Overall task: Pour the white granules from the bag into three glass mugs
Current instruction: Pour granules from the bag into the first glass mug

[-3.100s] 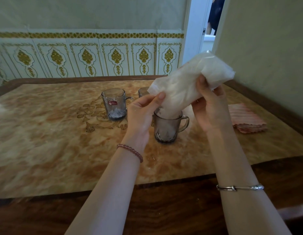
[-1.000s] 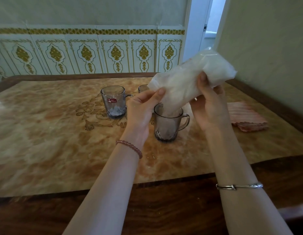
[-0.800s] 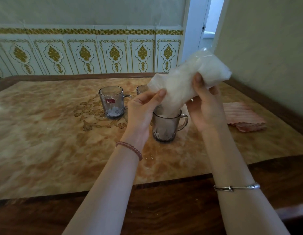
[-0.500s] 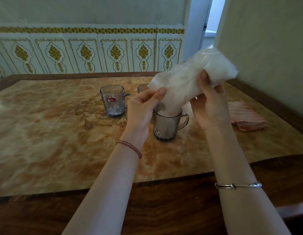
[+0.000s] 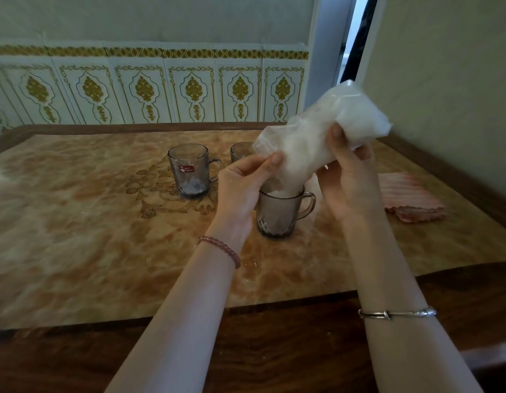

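A clear plastic bag of white granules [image 5: 320,134] is tilted mouth-down over the nearest glass mug [image 5: 280,214], its lower end at the mug's rim. My left hand [image 5: 243,188] pinches the bag's lower corner beside the mug. My right hand [image 5: 348,177] grips the bag's upper part from below. A second mug [image 5: 189,171] with a red sticker stands to the left and holds some granules at its bottom. A third mug [image 5: 240,151] stands behind, mostly hidden by the bag and my left hand.
The mugs stand on a marbled orange table [image 5: 76,236] with a dark wooden edge. A folded pink striped cloth [image 5: 410,199] lies at the right. A few spilled granules [image 5: 254,262] dot the table near my left wrist. Walls close in behind and right.
The bag stays tilted over the nearest mug with small shifts of both hands. Neither grip has changed, and the mugs have not moved.
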Tool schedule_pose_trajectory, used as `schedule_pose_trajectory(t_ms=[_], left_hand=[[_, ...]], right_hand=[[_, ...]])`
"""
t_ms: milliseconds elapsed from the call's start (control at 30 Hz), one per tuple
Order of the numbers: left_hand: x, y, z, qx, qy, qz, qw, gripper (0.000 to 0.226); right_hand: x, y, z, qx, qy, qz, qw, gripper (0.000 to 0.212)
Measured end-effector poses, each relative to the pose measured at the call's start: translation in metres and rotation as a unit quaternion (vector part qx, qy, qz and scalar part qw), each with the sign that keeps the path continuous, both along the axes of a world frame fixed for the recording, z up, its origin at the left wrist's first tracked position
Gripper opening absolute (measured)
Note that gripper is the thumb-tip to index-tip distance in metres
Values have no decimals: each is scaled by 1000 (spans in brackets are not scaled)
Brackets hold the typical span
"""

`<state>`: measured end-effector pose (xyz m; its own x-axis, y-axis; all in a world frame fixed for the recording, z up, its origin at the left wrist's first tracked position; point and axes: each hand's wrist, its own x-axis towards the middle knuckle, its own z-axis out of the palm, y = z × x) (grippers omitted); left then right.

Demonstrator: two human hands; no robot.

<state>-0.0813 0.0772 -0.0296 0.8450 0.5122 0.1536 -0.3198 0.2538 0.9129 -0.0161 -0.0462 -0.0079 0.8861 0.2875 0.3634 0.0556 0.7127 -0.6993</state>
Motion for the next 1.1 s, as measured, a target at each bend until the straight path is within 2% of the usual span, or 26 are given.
schedule_pose_trajectory(t_ms=[333,933,1100], left_hand=[[1,2,0,6,3,13,1000,15],[-2,4,4,-13,-7,11,1000,7],[-2,-2,1,4,-1,3,1000,11]], right_hand=[[2,-4,0,7,0,-9,1000,109],[2,-3,1,12,-2,-4,1000,104],[0,0,1,9,3,-5,1000,105]])
